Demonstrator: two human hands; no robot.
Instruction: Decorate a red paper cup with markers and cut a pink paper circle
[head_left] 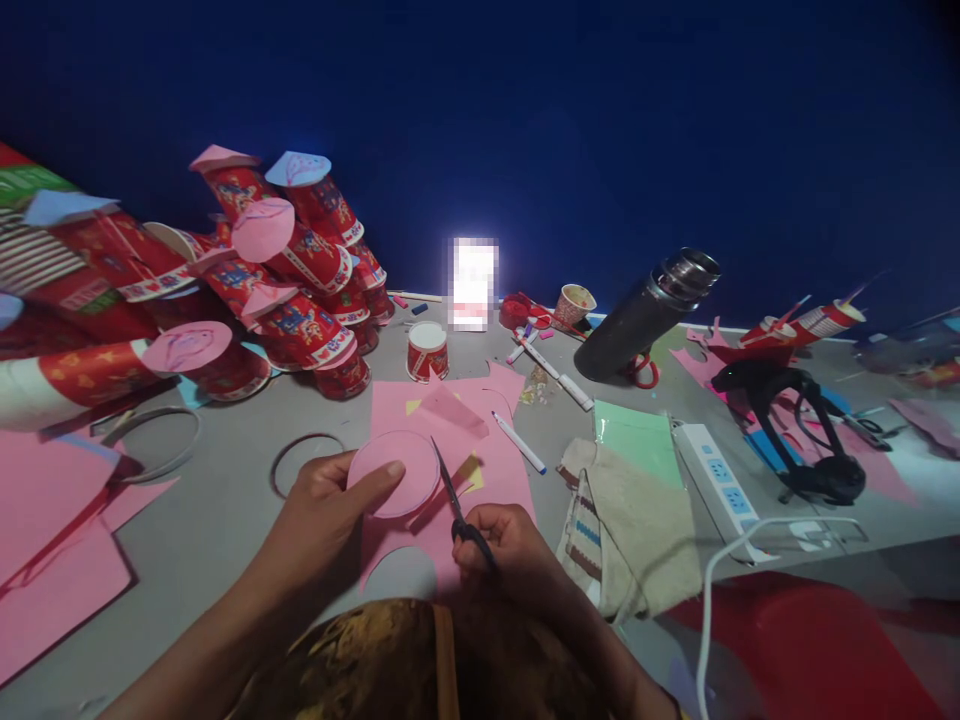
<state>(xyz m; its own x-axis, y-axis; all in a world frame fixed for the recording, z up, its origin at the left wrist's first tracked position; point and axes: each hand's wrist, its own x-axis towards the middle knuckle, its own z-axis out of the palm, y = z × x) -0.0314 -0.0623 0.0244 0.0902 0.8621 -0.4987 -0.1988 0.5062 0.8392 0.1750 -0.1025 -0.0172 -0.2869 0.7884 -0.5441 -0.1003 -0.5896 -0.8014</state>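
A round pink paper disc with a drawn outline near its rim is pinched in my left hand, thumb on top. My right hand is closed round the dark handles of a pair of scissors. The blades point up and lie close to the disc's right edge; whether they touch the paper I cannot tell. Beneath both hands lies a large pink paper sheet with a rounded cut-out at its lower edge. A pink offcut rests on its upper part.
Stacked red paper cups with paper cone tops crowd the left. A single cup stands beyond the sheet. A marker, a dark thermos, a folded cloth and a white power strip are to the right.
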